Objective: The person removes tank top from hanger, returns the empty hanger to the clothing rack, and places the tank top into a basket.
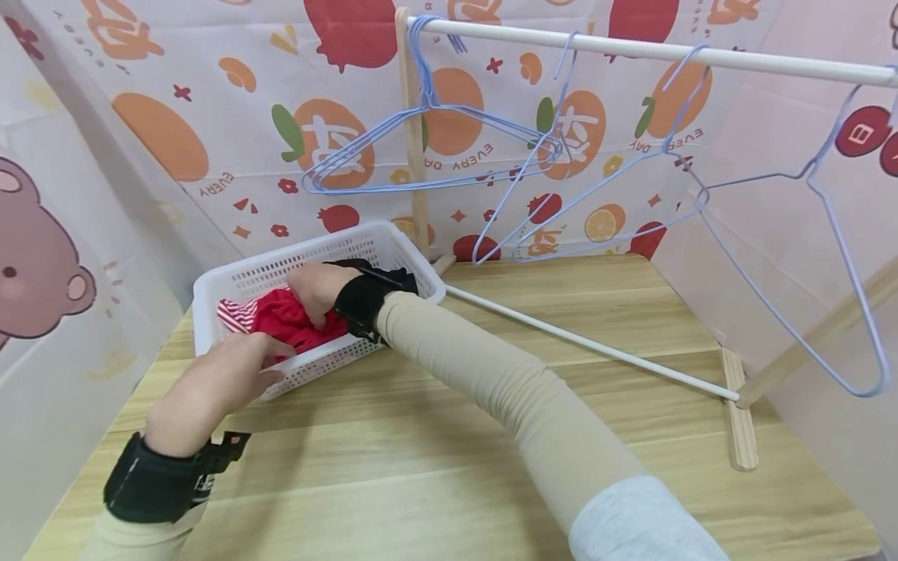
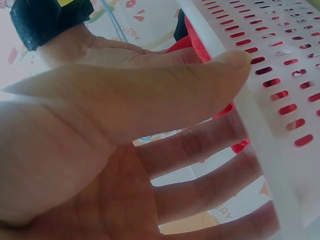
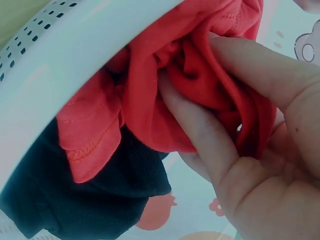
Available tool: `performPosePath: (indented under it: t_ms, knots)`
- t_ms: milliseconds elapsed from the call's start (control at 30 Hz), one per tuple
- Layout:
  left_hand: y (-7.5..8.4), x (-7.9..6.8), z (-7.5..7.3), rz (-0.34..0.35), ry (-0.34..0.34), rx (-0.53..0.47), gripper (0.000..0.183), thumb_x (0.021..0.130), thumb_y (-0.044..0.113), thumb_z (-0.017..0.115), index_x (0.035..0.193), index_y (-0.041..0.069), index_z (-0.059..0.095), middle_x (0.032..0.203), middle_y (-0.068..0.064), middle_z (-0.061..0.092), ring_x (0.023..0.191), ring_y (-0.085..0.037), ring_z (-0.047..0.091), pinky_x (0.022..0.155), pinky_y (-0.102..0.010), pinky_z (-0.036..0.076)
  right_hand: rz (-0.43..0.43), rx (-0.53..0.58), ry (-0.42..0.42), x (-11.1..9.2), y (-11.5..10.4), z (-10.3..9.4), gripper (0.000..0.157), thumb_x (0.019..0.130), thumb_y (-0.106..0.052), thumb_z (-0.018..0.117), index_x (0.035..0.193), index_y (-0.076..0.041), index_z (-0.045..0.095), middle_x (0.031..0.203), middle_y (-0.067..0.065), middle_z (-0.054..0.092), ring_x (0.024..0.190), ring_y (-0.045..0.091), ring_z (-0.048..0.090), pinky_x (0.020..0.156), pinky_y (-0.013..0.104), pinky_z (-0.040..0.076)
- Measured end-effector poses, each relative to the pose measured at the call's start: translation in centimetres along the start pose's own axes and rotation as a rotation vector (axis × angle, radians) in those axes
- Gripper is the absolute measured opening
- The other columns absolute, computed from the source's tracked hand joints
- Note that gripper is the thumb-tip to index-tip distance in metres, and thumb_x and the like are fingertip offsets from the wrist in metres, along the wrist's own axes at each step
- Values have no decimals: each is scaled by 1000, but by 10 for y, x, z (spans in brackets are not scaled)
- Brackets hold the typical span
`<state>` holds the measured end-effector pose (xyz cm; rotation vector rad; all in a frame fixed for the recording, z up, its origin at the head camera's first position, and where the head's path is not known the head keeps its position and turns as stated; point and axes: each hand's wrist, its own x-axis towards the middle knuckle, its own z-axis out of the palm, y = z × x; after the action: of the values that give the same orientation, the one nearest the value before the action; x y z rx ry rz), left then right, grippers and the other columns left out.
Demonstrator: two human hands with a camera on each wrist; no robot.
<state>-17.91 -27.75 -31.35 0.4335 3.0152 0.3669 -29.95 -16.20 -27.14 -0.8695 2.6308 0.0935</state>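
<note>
A white perforated plastic basket (image 1: 210,312) stands at the back left of the table with clothes inside. My right hand (image 1: 319,288) reaches into it and pinches a red garment (image 3: 150,115), a fold of cloth between thumb and fingers. Red-and-white striped cloth (image 1: 238,313) lies at the left of the red one, and black clothing (image 3: 90,200) lies beneath and beside it. At the basket's front left, my left hand (image 1: 228,378) holds the rim, thumb on the outer wall and fingers behind the edge. The fingertips are partly hidden by the rim.
A wooden rack with a white top rail (image 1: 596,47) stands at the back right. Several blue wire hangers (image 1: 428,109) hang on it, bunched at left and spread at right. A low white bar (image 1: 589,343) crosses the wooden table (image 1: 393,467). Printed cloth (image 1: 231,93) covers the walls.
</note>
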Motion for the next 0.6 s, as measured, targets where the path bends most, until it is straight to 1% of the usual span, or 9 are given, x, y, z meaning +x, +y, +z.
performPosePath:
  t_ms: [233, 367, 433, 500, 600]
  knots:
    - [0, -3, 3, -7, -6, 4, 34, 80, 2, 85, 112, -3, 76, 96, -21, 76, 79, -27, 67, 73, -50, 59, -31, 35, 21, -6, 3, 0, 35, 89, -21, 80, 117, -22, 59, 111, -9, 61, 101, 5, 52, 83, 21, 48]
    - [0, -4, 5, -2, 4, 7, 33, 80, 2, 85, 112, -3, 76, 96, -20, 76, 79, -26, 66, 72, -49, 59, -29, 44, 42, -11, 3, 0, 32, 90, -21, 80, 114, -22, 59, 111, -9, 61, 99, 5, 52, 80, 20, 48]
    - [0, -5, 6, 1, 6, 8, 33, 80, 2, 85, 112, -3, 76, 96, -21, 76, 80, -27, 67, 73, -50, 59, -22, 47, 65, -15, 2, 0, 32, 91, -21, 79, 116, -22, 60, 111, -9, 61, 99, 5, 53, 79, 20, 49]
    - [-1, -6, 7, -1, 4, 9, 34, 80, 3, 85, 112, -3, 76, 98, -22, 76, 82, -29, 68, 75, -51, 59, -23, 26, 105, -19, -1, 2, 32, 93, -22, 75, 122, -23, 60, 113, -8, 61, 99, 6, 53, 79, 19, 49]
    - [-1, -7, 8, -9, 0, 10, 36, 80, 4, 85, 113, -3, 76, 100, -23, 75, 85, -32, 68, 77, -54, 59, -31, -20, 191, -26, -5, 4, 34, 98, -26, 69, 131, -25, 59, 116, -7, 63, 100, 7, 55, 79, 17, 49]
